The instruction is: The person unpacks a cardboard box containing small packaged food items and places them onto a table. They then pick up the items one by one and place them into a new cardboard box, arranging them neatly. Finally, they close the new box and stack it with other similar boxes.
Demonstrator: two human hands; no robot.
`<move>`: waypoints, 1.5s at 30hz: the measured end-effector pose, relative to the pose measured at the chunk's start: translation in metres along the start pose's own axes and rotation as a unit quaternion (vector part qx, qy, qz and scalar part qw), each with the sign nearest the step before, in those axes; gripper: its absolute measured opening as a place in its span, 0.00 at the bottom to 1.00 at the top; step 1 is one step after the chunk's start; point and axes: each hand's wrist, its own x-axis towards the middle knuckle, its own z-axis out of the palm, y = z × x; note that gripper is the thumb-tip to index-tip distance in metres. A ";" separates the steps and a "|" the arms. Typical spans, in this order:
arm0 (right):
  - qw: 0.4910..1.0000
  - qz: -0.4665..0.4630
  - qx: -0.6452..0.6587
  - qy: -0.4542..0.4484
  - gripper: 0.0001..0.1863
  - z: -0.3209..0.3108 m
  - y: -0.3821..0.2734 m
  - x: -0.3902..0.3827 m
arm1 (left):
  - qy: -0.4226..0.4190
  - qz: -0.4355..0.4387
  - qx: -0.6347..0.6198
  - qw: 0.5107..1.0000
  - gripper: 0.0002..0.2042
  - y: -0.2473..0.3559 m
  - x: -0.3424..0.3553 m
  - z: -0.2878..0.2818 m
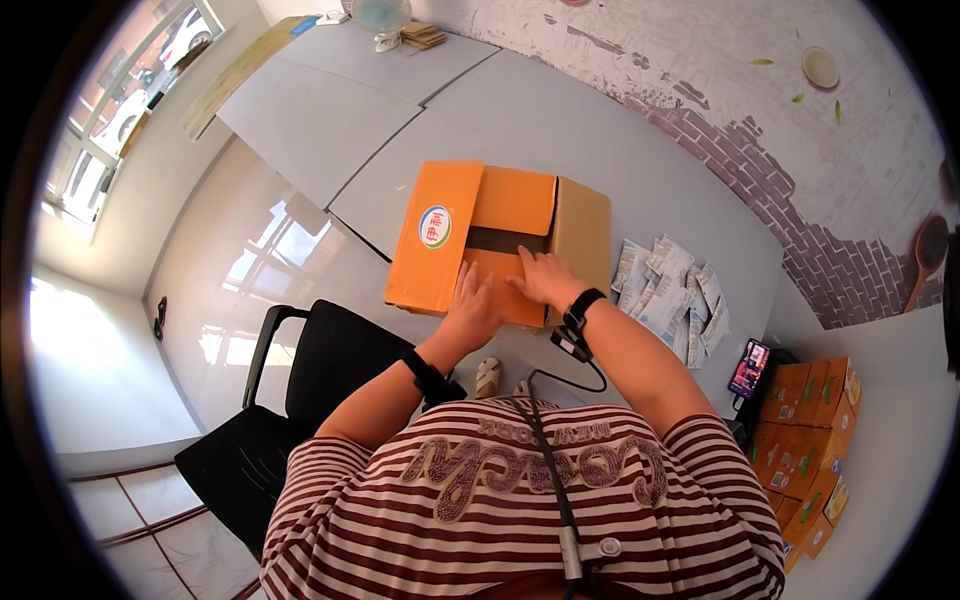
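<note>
An orange cardboard box (426,262) sits on the grey table in front of me, its left flap folded out and a dark gap showing between the far flap (512,200) and the near flap (490,264). Plain brown cardboard (584,225) forms its right part. My left hand (472,312) rests on the near flap, fingers stretched and apart, holding nothing. To its right, my right hand (545,278) lies over the same flap with fingers extended toward the gap. What is inside the box is too dark to make out.
White sachets (668,290) lie in a loose pile right of the box. A phone (748,368) stands at the table's right end, beside stacked orange cartons (805,430). A black chair (345,365) is at left; a fan (381,15) stands on the far table (330,90).
</note>
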 end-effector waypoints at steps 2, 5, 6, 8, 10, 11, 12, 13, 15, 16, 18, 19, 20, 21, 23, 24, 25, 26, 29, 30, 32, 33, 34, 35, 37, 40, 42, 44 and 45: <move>0.999 0.033 0.031 -0.011 0.35 -0.010 -0.003 0.003 | 0.030 0.000 0.023 0.999 0.33 0.017 0.004 -0.029; 0.985 0.018 0.134 0.105 0.28 -0.017 0.014 0.007 | 0.098 -0.016 0.041 0.994 0.33 0.010 0.008 -0.077; 0.963 0.013 0.253 0.090 0.26 -0.021 0.022 0.004 | 0.126 -0.024 0.044 0.991 0.33 -0.003 0.006 -0.092; 0.877 0.003 0.478 0.053 0.25 -0.028 0.031 -0.006 | 0.136 -0.130 0.030 0.982 0.33 -0.037 0.001 -0.116; 0.816 -0.039 0.577 0.010 0.19 -0.047 0.015 -0.035 | 0.127 -0.238 -0.191 0.944 0.31 -0.088 -0.018 -0.128; 0.794 -0.065 0.604 -0.027 0.18 -0.049 0.017 -0.047 | 0.100 -0.269 -0.319 0.903 0.31 -0.100 -0.027 -0.135; 0.768 -0.089 0.631 -0.063 0.18 -0.050 0.016 -0.058 | 0.070 -0.297 -0.441 0.844 0.30 -0.105 -0.033 -0.143; 0.775 -0.127 0.614 -0.080 0.17 -0.052 0.012 -0.069 | 0.020 -0.340 -0.427 0.838 0.29 -0.109 -0.038 -0.153; 0.781 -0.205 0.579 -0.116 0.17 -0.052 -0.001 -0.087 | -0.026 -0.365 -0.407 0.837 0.29 -0.099 -0.047 -0.160; 0.777 -0.199 0.575 -0.161 0.17 -0.051 -0.004 -0.093 | -0.050 -0.377 -0.397 0.836 0.29 -0.098 -0.051 -0.160; 0.765 -0.189 0.563 -0.249 0.16 -0.050 -0.007 -0.100 | -0.116 -0.275 -0.400 0.867 0.32 -0.097 -0.054 -0.157; 0.789 -0.216 0.525 -0.233 0.16 -0.045 -0.009 -0.101 | -0.136 -0.269 -0.388 0.871 0.33 -0.093 -0.056 -0.155; 0.812 -0.243 0.485 -0.215 0.15 -0.041 -0.011 -0.100 | -0.155 -0.261 -0.377 0.875 0.35 -0.084 -0.054 -0.155; 0.833 -0.268 0.443 -0.196 0.14 -0.036 -0.012 -0.099 | -0.173 -0.246 -0.314 0.900 0.38 -0.082 -0.055 -0.150; 0.836 -0.283 0.425 -0.201 0.14 -0.024 -0.011 -0.098 | -0.207 -0.213 -0.184 0.937 0.45 -0.085 -0.059 -0.134; 0.836 -0.292 0.416 -0.204 0.14 -0.018 -0.011 -0.096 | -0.222 -0.197 -0.116 0.948 0.49 -0.086 -0.061 -0.126; 0.845 -0.287 0.397 -0.214 0.14 -0.014 -0.011 -0.094 | -0.198 -0.166 -0.027 0.966 0.50 -0.086 -0.064 -0.116; 0.854 -0.281 0.377 -0.224 0.15 -0.010 -0.011 -0.092 | -0.180 -0.165 0.017 0.970 0.49 -0.084 -0.066 -0.106; 0.871 -0.206 0.380 -0.233 0.17 0.012 -0.003 -0.072 | -0.095 -0.148 0.108 0.978 0.40 -0.082 -0.069 -0.076; 0.875 -0.169 0.390 -0.233 0.18 0.012 -0.003 -0.065 | -0.074 -0.149 0.088 0.982 0.37 -0.085 -0.070 -0.069; 0.849 -0.086 0.479 -0.205 0.21 0.007 -0.005 -0.045 | -0.033 -0.152 0.045 0.987 0.32 -0.090 -0.070 -0.059; 0.832 -0.043 0.520 -0.189 0.22 0.001 -0.006 -0.032 | -0.020 -0.160 0.035 0.986 0.27 -0.082 -0.069 -0.060; 0.848 -0.024 0.499 -0.175 0.24 -0.006 -0.006 -0.015 | -0.023 -0.161 0.028 0.986 0.27 -0.082 -0.068 -0.062; 0.864 -0.005 0.476 -0.161 0.26 -0.010 -0.001 0.006 | -0.024 -0.162 0.019 0.986 0.28 -0.081 -0.067 -0.063; 0.922 0.004 0.377 -0.081 0.29 0.004 0.012 0.033 | -0.028 -0.163 0.010 0.986 0.28 -0.081 -0.065 -0.064; 0.978 -0.023 0.191 0.075 0.30 0.021 0.023 0.054 | -0.034 -0.154 0.023 0.987 0.28 -0.084 -0.061 -0.066; 0.984 -0.038 0.133 0.112 0.31 -0.006 0.002 0.041 | -0.032 -0.155 0.039 0.987 0.27 -0.089 -0.067 -0.065; 0.974 -0.114 0.058 0.188 0.32 -0.032 -0.007 0.035 | -0.033 -0.157 0.037 0.986 0.27 -0.087 -0.067 -0.066; 0.963 -0.151 0.021 0.224 0.32 -0.038 -0.007 0.036 | -0.034 -0.159 0.036 0.986 0.27 -0.087 -0.067 -0.067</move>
